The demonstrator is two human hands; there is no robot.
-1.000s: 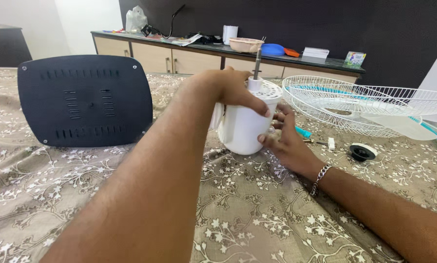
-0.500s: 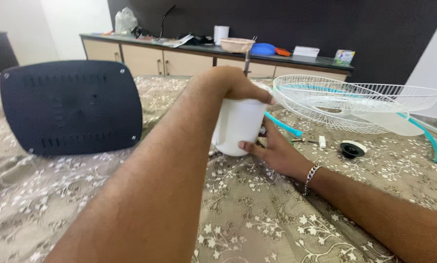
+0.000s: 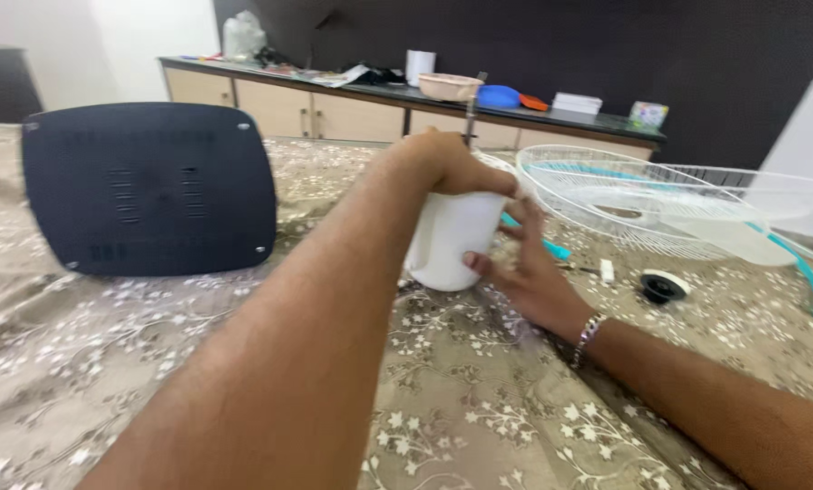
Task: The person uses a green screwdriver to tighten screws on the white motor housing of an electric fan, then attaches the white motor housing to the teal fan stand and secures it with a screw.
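A white fan motor housing stands upright on the patterned cloth, its metal shaft pointing up. My left hand grips it over the top. My right hand, with a chain bracelet at the wrist, holds its lower right side, thumb pressed on the shell. White wire fan guards and a pale blade with teal trim lie just right of it.
A dark blue perforated panel lies at the left on the floral cloth. A black round cap and a small white piece rest by the guards. A long sideboard with bowls and clutter runs along the dark back wall.
Both hands keep hold of the motor housing; my right thumb has shifted up its side. The view has swung slightly, and the housing sits a little more upright.
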